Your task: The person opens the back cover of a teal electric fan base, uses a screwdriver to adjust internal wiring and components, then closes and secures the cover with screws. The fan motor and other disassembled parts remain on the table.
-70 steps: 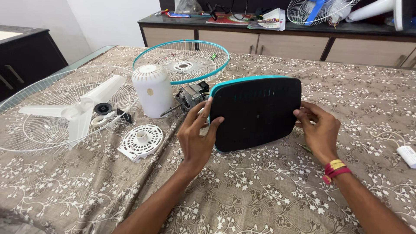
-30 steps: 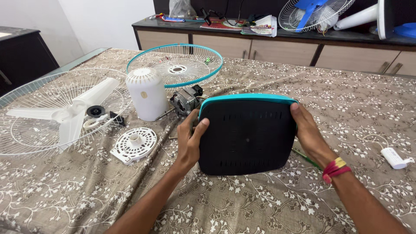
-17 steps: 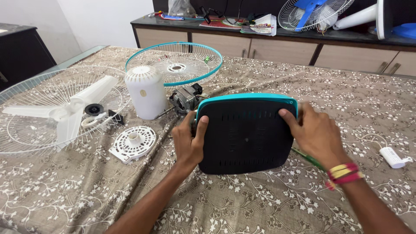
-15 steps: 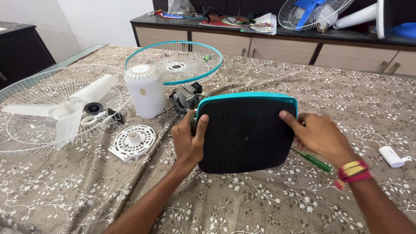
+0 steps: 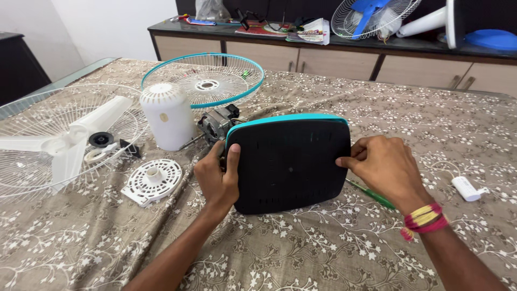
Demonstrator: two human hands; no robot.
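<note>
Only packaging-type stuff sits on the far dark counter: a clear plastic bag [image 5: 211, 9] at the back, colourful printed booklets [image 5: 309, 30] beside it.

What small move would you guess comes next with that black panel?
Probably laying the black panel flat on the table. It stands tilted on its lower edge, the left hand gripping one side and the right hand the other.
</note>
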